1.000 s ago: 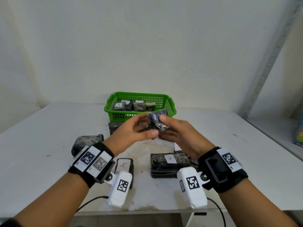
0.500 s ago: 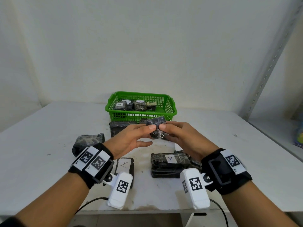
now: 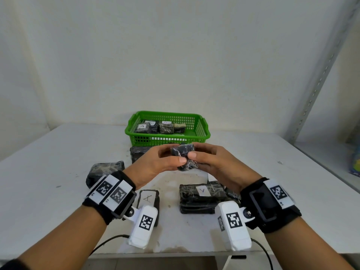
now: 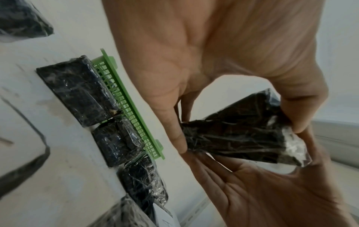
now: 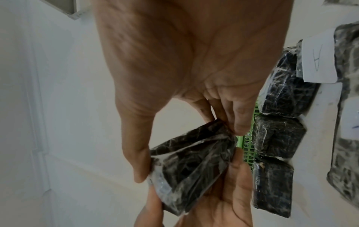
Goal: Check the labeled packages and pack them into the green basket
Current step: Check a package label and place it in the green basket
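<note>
A small black package (image 3: pixel 184 156) wrapped in clear film hangs above the table, just in front of the green basket (image 3: pixel 202 131). My left hand (image 3: pixel 161 162) and right hand (image 3: pixel 212 162) both pinch it, thumbs on the near side, fingers behind. The left wrist view shows the package (image 4: pixel 239 135) between the thumb and fingers of both hands. In the right wrist view the package (image 5: pixel 192 164) is tilted. No label shows on it. Several wrapped packages (image 3: pixel 153 127) lie inside the basket, some with white "A" labels.
More black packages lie on the white table (image 3: pixel 58 152): one at the left (image 3: pixel 103 170), one against the basket front (image 3: pixel 139 152), one labeled "A" (image 3: pixel 149 197) under my left wrist, and a labeled stack (image 3: pixel 200 195) by my right wrist. A metal shelf post (image 3: pixel 321 78) stands right.
Both hands have lowered the small package slightly and turned it between their fingers. The packages on the table and in the basket have not moved.
</note>
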`<state>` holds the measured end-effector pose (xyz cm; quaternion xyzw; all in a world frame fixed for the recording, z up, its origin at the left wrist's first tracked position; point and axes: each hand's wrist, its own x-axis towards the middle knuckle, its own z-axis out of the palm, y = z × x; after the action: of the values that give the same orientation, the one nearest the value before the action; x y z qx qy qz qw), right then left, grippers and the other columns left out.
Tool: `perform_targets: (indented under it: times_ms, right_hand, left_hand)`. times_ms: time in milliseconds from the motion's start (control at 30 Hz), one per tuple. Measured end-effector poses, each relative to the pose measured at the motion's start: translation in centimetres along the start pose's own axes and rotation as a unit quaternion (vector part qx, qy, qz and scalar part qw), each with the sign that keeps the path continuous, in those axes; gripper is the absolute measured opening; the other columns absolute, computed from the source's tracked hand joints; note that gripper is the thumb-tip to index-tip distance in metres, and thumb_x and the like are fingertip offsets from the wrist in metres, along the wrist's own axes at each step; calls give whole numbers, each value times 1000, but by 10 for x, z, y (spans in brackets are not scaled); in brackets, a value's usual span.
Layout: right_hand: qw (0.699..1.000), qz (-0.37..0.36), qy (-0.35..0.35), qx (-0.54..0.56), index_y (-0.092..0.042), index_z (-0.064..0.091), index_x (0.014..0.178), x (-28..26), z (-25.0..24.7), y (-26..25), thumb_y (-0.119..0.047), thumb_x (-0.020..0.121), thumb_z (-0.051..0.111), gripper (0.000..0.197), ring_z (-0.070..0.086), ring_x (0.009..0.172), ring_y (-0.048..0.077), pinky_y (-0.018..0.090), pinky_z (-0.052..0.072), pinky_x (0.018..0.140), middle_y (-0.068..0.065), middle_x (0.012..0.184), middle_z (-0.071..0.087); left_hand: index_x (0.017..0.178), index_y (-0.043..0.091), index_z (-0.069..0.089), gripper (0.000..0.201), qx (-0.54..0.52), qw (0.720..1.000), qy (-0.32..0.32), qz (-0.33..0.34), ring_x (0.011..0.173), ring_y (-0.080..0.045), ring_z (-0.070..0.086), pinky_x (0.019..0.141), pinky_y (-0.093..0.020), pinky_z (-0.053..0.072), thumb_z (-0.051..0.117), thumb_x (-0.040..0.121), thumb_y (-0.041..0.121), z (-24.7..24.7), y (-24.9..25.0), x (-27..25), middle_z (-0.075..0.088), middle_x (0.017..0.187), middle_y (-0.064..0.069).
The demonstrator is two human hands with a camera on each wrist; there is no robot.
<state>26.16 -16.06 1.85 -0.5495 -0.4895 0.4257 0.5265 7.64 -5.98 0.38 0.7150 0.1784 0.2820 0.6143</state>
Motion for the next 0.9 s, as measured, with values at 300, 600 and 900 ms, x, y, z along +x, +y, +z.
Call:
perform_targets:
  times_ms: [300,600,900]
  right_hand:
    - [999,30,24,-15,-7,70,114,-5,5,-5,-11,96,70,19,76,92,28,38,64,82,16,108,79]
    - [996,-17,78,-49,-24,69,120,-5,4,-7,-27,88,80,34,72,111,23,41,59,99,8,125,71]
    - [998,60,-4,29,-16,72,119,-8,5,-14,-62,81,68,60,67,91,24,47,53,105,7,96,73]
  left_hand:
    - [149,34,32,120,48,999,23,8,125,-18,58,101,-42,51,96,48,43,1,-4,0,52,142,4]
    - [122,22,62,46,95,977,154,109,105,-11,69,93,-30,55,77,81,7,7,5,3,73,112,3]
    - [120,21,60,51,81,979,76,172,106,-16,68,90,-29,55,75,79,-6,9,13,-1,70,110,5]
